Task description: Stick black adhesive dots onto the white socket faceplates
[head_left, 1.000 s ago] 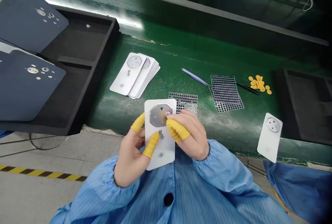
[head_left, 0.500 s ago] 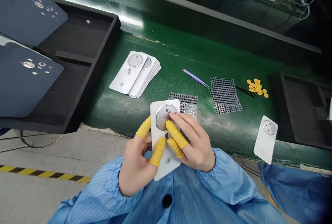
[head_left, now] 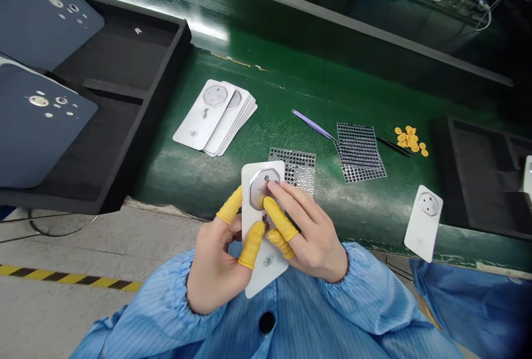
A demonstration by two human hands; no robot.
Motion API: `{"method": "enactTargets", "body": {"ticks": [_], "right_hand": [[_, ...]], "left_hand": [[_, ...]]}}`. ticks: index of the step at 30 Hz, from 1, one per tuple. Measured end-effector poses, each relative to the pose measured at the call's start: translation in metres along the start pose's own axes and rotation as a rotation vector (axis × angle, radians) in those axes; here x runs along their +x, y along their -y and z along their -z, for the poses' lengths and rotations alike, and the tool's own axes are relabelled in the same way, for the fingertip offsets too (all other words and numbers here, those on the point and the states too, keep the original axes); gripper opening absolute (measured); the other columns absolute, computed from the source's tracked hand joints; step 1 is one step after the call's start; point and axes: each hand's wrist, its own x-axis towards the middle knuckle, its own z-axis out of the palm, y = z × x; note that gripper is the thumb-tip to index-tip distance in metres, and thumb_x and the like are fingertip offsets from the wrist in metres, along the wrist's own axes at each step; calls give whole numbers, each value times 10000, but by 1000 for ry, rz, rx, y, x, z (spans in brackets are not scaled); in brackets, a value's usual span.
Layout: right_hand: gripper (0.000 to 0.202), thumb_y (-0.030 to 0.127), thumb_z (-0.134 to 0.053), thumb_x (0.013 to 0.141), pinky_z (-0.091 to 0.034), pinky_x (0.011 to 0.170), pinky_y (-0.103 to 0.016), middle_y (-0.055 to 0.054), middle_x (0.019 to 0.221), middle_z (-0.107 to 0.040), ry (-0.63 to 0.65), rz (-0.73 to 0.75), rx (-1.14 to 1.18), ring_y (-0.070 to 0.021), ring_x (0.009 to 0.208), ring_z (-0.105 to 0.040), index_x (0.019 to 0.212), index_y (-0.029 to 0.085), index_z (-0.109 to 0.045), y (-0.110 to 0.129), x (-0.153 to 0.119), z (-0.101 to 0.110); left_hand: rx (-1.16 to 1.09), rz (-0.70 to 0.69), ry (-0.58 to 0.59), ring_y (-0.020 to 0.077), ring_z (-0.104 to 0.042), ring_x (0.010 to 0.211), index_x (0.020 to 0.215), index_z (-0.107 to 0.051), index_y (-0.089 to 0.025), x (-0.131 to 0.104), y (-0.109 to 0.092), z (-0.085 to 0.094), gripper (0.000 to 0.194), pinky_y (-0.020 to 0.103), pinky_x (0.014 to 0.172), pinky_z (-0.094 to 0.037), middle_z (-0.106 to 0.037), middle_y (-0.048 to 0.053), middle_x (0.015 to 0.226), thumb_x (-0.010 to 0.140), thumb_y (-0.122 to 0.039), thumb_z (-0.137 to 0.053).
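A white phone back panel point(head_left: 261, 276) with a silver octagonal camera ring point(head_left: 258, 188) is tilted in front of me. My left hand point(head_left: 222, 259) grips its left edge, thumb on the face and fingers partly behind. My right hand point(head_left: 310, 231) reaches over from the right, its fingers stretched onto the face. One bare fingertip touches the ring by a dark lens spot; the yellow-covered index finger lies at the ring's lower edge. Its thumb rests lower down. Whether anything small is under these fingertips is hidden. Behind the panel lies a sheet of black dots point(head_left: 305, 173), partly used up.
A stack of white panels point(head_left: 203, 118) is at left, beside a black tray point(head_left: 160, 79) with dark blue panels point(head_left: 45, 132). Purple tweezers point(head_left: 311, 123), another dotted sheet point(head_left: 361, 151), black tweezers point(head_left: 394, 147) and yellow finger cots point(head_left: 411, 138) lie right. One panel point(head_left: 421, 231) overhangs the edge.
The panel's lower end has come slightly closer to me. Both hands keep nearly the same places on it, and the whole view has shifted slightly.
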Motion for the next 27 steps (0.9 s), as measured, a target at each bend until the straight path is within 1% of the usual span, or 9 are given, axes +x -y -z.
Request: {"method": "enactTargets", "body": {"ticks": [4, 7, 10, 12, 16, 18, 23, 25, 27], "right_hand": [[366, 144, -556, 872, -522, 1005, -497, -283, 1319, -535, 9, 16, 6, -349, 1341, -415, 1204, -11, -541, -1, -3, -2], [400, 126, -564, 860, -533, 1003, -485, -301, 1294, -545, -38, 41, 34, -349, 1328, -435, 1221, -42, -522, -2, -6, -1], [419, 101, -553, 850, -540, 992, -494, -285, 1328, -524, -60, 38, 26, -347, 1329, -434, 1247, -26, -510, -1, -7, 1], [408, 95, -542, 850, -547, 978, -500, -282, 1333, -521, -59, 52, 21, -347, 1322, -442, 1240, -22, -516, -1, -5, 4], [344, 131, -530, 871, -558, 953, -496, -269, 1298, -559, -55, 70, 30, -326, 1304, -470, 1190, 2, -551, -4, -1, 11], [324, 144, -519, 881, -559, 946, -496, -256, 1307, -558, -36, 70, 20, -314, 1304, -473, 1180, 25, -559, -6, -1, 13], [344, 128, -504, 884, -537, 968, -511, -283, 1312, -540, 30, 49, -7, -334, 1325, -441, 1197, -7, -545, -2, -3, 14], [350, 119, -520, 873, -525, 986, -512, -302, 1318, -525, 49, 27, -21, -352, 1338, -418, 1191, -27, -546, 2, -4, 12], [347, 119, -527, 870, -522, 992, -510, -324, 1324, -507, 52, 15, -22, -366, 1345, -402, 1174, -46, -549, 4, -4, 9]], "left_hand": [[-16, -19, 82, 135, -654, 562, 1335, -519, -226, 2, -2, -1, 631, 200, 534, -563, -736, -13, 736, 744, -95, -696], [-80, 16, 75, 136, -667, 564, 1340, -507, -241, 2, -6, -3, 625, 188, 512, -559, -741, -19, 738, 759, -101, -692], [-136, 52, 79, 115, -632, 499, 1319, -527, -244, 1, -8, -4, 610, 172, 460, -531, -736, -26, 715, 753, -105, -707], [-145, 47, 72, 109, -630, 507, 1305, -539, -252, 0, -8, -4, 613, 171, 476, -535, -740, -27, 732, 741, -91, -717], [-93, -21, 75, 117, -665, 578, 1271, -559, -270, -2, -5, -5, 590, 176, 538, -560, -753, -25, 788, 741, -54, -703], [-51, -64, 92, 121, -679, 591, 1264, -563, -274, -2, -4, -5, 567, 167, 529, -555, -752, -30, 776, 758, -45, -676], [50, -181, 94, 112, -663, 550, 1276, -558, -276, -3, -5, -4, 578, 164, 498, -539, -751, -38, 765, 757, -40, -651], [104, -179, 73, 123, -663, 552, 1221, -598, -254, -4, -3, -4, 526, 183, 510, -547, -743, -32, 741, 740, -53, -669], [154, -152, 47, 131, -653, 532, 1093, -663, -228, -4, -1, -4, 413, 195, 509, -548, -712, -32, 664, 713, -71, -700]]}}
